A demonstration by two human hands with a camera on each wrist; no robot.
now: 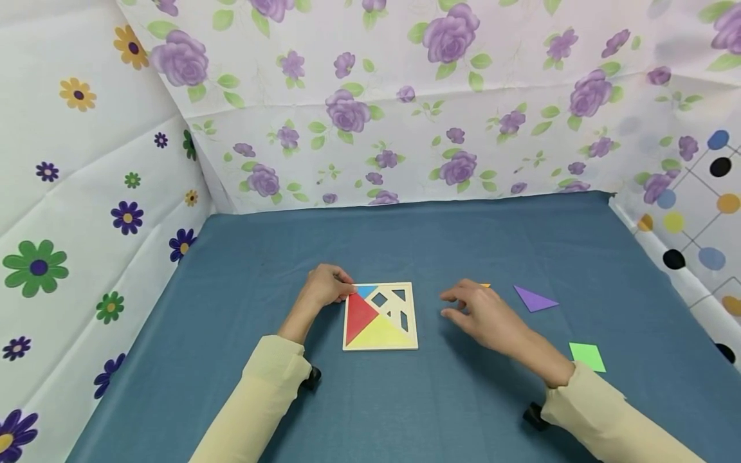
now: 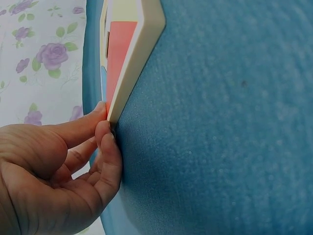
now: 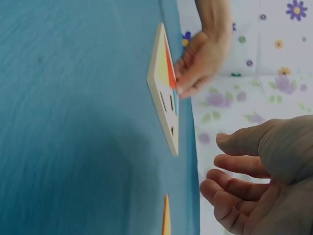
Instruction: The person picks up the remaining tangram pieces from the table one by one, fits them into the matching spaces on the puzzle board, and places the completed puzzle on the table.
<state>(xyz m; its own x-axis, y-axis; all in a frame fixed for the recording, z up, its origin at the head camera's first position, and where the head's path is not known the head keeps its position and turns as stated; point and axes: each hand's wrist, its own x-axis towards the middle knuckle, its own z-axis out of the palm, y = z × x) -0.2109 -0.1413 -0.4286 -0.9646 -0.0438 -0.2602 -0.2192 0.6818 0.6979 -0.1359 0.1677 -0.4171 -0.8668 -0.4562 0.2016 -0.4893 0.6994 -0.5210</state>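
A square wooden tangram board (image 1: 382, 349) lies on the blue cloth. Red (image 1: 359, 317), yellow (image 1: 382, 335) and blue (image 1: 366, 290) pieces sit in it, while dark shows through several cutouts at its right. At the upper-left corner my left hand (image 1: 329, 285) pinches the board, thumb on top by the red piece and fingers at the edge, as the left wrist view shows. My right hand (image 1: 485, 315) hovers to the right of the board, its fingers loosely bent with nothing between them. An orange piece (image 1: 485, 285) shows partly behind that hand.
A purple triangle (image 1: 535, 299) lies right of the right hand. Nearer, a green four-sided piece (image 1: 587, 357) lies beside the right forearm. Floral and dotted white sheets (image 1: 405, 154) stand around the back and sides of the blue cloth (image 1: 278, 244).
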